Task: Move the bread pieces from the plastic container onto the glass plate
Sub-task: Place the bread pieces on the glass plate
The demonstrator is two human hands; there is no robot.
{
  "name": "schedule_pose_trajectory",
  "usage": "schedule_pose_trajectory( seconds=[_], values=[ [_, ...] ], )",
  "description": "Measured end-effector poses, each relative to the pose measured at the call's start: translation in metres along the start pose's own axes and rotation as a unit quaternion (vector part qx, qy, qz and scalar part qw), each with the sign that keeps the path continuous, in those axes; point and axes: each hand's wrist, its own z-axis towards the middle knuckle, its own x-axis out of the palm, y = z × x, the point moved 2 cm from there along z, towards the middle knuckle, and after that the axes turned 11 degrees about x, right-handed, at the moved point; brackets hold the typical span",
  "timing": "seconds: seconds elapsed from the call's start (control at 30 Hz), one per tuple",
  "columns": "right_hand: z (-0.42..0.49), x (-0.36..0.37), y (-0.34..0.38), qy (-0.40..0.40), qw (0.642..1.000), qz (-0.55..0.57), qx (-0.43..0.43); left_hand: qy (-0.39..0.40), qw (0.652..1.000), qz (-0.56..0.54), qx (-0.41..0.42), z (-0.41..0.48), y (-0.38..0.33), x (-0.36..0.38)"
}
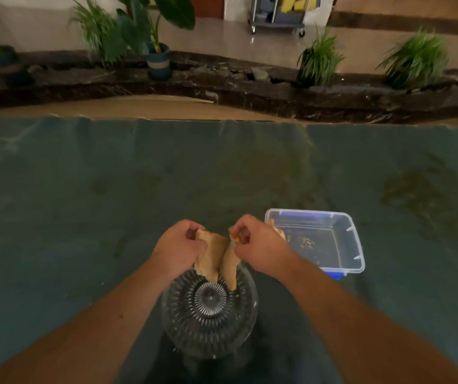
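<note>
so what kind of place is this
Probably a lobby or hall of a large building, not a kitchen: polished floor, potted plants along a dark stone ledge, and a wheeled cart at the back.

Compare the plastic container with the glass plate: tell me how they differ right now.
The plastic container is rectangular with smooth clear walls and blue trim; the glass plate is round with ribbed, radiating cuts. The container holds mostly crumbs; bread, gripped by the left hand and right hand, hangs over the plate. Both are transparent and sit on the green cloth.
</note>
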Motion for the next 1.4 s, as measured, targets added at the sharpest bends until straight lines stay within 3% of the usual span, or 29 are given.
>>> schedule_pose_trajectory(
  seconds=[0.1,0.2,0.27,0.37,0.43,0.53,0.93,1.1,1.2,1.3,1.4],
  values=[
    [0.013,0.030,-0.020,0.036,0.997,-0.062,0.022,0.014,0.998,0.022,-0.054,-0.003,0.043,-0.012],
    [0.021,0.058,-0.048,0.009,0.979,-0.194,0.059,0.038,0.982,0.169,-0.071,-0.006,0.083,-0.015],
    [0.019,0.081,-0.061,0.006,0.970,-0.240,0.048,0.068,0.953,0.295,-0.022,-0.011,0.099,-0.010],
    [0.011,0.111,-0.072,-0.003,0.954,-0.299,-0.013,0.129,0.875,0.446,0.136,-0.022,0.109,0.007],
    [0.006,0.127,-0.074,-0.009,0.943,-0.332,-0.030,0.175,0.829,0.490,0.206,-0.028,0.112,0.020],
    [0.000,0.143,-0.073,0.001,0.937,-0.350,-0.015,0.197,0.809,0.508,0.221,-0.030,0.117,0.032],
    [0.024,0.136,-0.087,0.055,0.891,-0.430,-0.138,0.148,0.830,0.492,0.218,-0.026,0.123,0.049],
    [0.019,0.125,-0.079,0.055,0.898,-0.409,-0.151,0.142,0.815,0.515,0.222,-0.023,0.115,0.049],
    [0.014,0.101,-0.071,-0.016,0.921,-0.345,-0.182,0.136,0.806,0.527,0.233,-0.014,0.093,0.050],
    [0.016,0.055,-0.072,-0.147,0.943,-0.233,-0.187,0.103,0.847,0.475,0.214,0.008,0.059,0.060],
    [0.031,0.001,-0.093,-0.204,0.966,-0.140,-0.070,0.044,0.916,0.367,0.154,0.034,0.021,0.081]
  ],
)
